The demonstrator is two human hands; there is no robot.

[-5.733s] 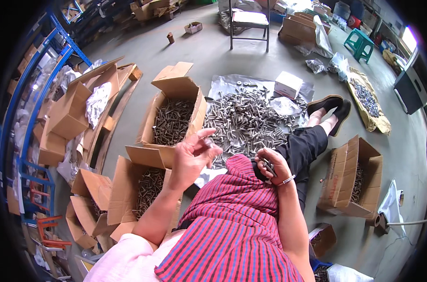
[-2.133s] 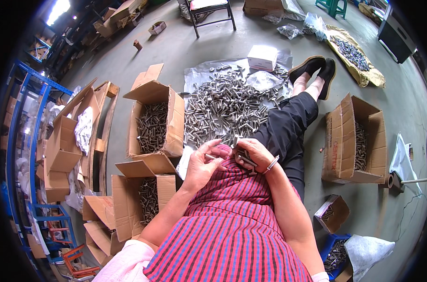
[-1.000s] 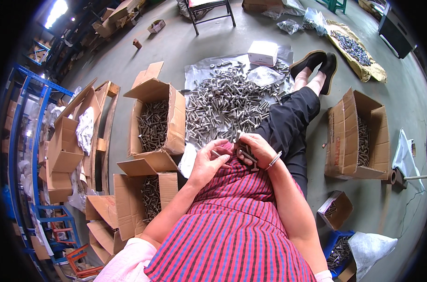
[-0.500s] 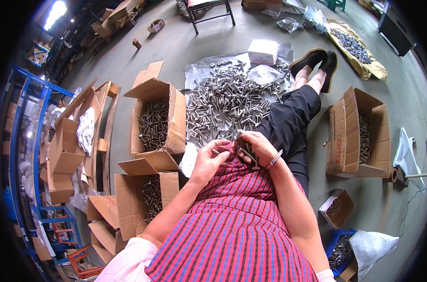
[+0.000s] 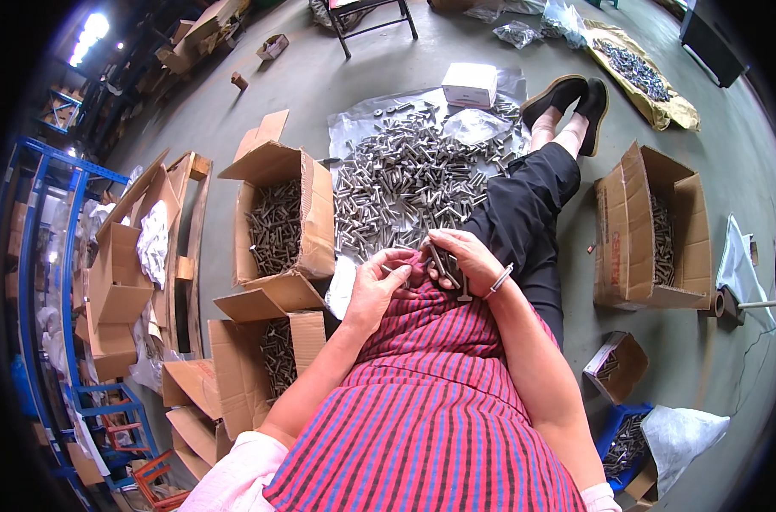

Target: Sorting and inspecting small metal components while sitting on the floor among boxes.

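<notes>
Two bare hands met just above the lap, over a red, blue-striped garment (image 5: 430, 410). The right hand (image 5: 460, 260), a thin bracelet (image 5: 496, 280) on its wrist, was clenched around a bundle of long grey bolts (image 5: 446, 271), their shanks and heads sticking out below the fingers. The left hand (image 5: 379, 286) sat close beside it at nine o'clock, thumb and fingertips curled together; whether they pinched a small part could not be told, since the spot was too small to read. At twelve o'clock from the hands, a large heap of loose bolts (image 5: 413, 183) lay spread on a plastic sheet (image 5: 354, 136) on the grey floor, beside the person's outstretched leg in black trousers (image 5: 533, 200) and dark shoes (image 5: 571, 94). A small white box (image 5: 469, 84) rested at the far edge of the sheet. At ten o'clock stood an open cardboard box (image 5: 307, 213) filled with bolts, and at eight o'clock a second open carton (image 5: 234, 375), also holding bolts. At three o'clock another cardboard box (image 5: 627, 230) lay with bolts inside, and at four o'clock a smaller carton (image 5: 618, 367) sat near a blue crate (image 5: 622, 435). Flattened and empty cartons (image 5: 123, 273) were stacked against blue shelving (image 5: 38, 282) at nine o'clock.
</notes>
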